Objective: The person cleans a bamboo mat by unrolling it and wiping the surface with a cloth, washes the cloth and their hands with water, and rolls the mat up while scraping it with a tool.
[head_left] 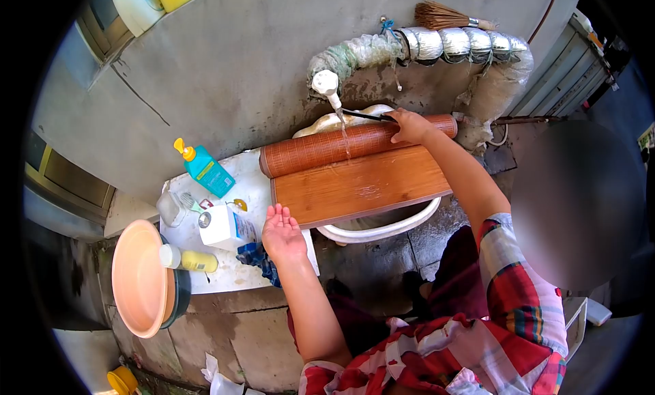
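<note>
A reddish-brown bamboo mat (355,183) lies across a white basin (382,232), its far side a thick roll (307,149) and its near part flat and board-like. Water from the white tap (326,84) runs onto the roll and wets the flat part. My right hand (409,127) grips the roll near its right end, thumb on the near side. A thin black stick-like piece (368,114) meets its fingertips; whether they hold it too is unclear. Palm up, my left hand (283,234) is open at the mat's near left corner, with nothing in it.
Left, a white slab (242,170) carries a teal pump bottle (210,173), a white box (225,228), a yellow bottle (198,261) and a dark blue cloth (258,256). A peach basin (140,279) stands beside it. A wrapped pipe (437,43) with a brush (447,17) runs along the wall.
</note>
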The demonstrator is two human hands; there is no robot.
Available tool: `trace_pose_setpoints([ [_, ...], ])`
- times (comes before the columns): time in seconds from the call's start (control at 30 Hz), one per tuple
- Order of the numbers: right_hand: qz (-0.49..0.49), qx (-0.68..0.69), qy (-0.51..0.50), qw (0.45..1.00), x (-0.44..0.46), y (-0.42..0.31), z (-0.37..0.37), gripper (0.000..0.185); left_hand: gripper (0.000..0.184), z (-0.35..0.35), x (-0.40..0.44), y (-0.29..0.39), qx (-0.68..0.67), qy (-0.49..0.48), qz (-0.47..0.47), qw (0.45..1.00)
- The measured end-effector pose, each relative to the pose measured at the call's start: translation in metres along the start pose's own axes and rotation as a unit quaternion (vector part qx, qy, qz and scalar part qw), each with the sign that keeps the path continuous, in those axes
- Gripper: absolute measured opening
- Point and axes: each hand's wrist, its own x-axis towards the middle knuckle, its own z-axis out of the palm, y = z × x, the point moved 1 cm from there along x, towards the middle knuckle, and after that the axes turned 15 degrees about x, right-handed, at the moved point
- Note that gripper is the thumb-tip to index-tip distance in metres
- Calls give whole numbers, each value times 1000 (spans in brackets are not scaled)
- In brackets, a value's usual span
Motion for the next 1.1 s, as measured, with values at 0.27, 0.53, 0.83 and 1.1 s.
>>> trace_pose_setpoints([
  [0.27,2,-31,-54,998,8,15,8,100,28,8,-9,4,-32,-19,-26,999],
  [0.53,-7,-142,-45,989,-10,-9,19,77,23,9,-9,5,-54,-34,-25,998],
  [0.83,-49,-204,100,973,-7,0,45,64,22,6,-9,7,-58,-24,-21,998],
  [1.1,-87,-78,189,975,-27,11,53,61,21,15,-8,3,-58,-59,-31,996],
])
